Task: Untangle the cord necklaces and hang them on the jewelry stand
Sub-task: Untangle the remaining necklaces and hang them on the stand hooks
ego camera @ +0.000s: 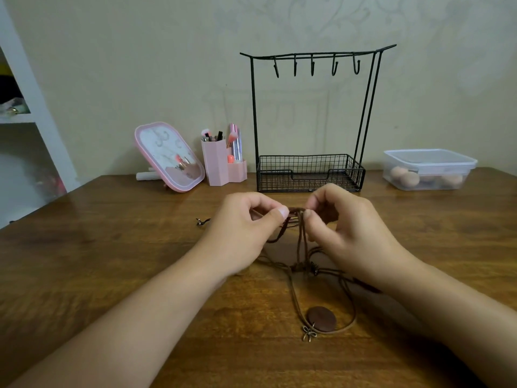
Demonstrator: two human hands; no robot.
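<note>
Brown cord necklaces (300,245) lie tangled on the wooden table (112,247) in front of me. My left hand (243,231) and my right hand (344,228) each pinch the cords at the top of the tangle, lifted a little off the table. Lower strands trail toward me to a round brown pendant (321,319) and a small metal bow charm (308,333). A clasp end (202,221) pokes out left of my left hand. The black wire jewelry stand (310,175) stands behind my hands, its several hooks (312,67) bare.
A pink-framed mirror (167,156) and a pink brush holder (221,163) stand at the back left. At the back right sits a clear lidded box (429,169) with makeup sponges. A white shelf (30,116) rises at the far left.
</note>
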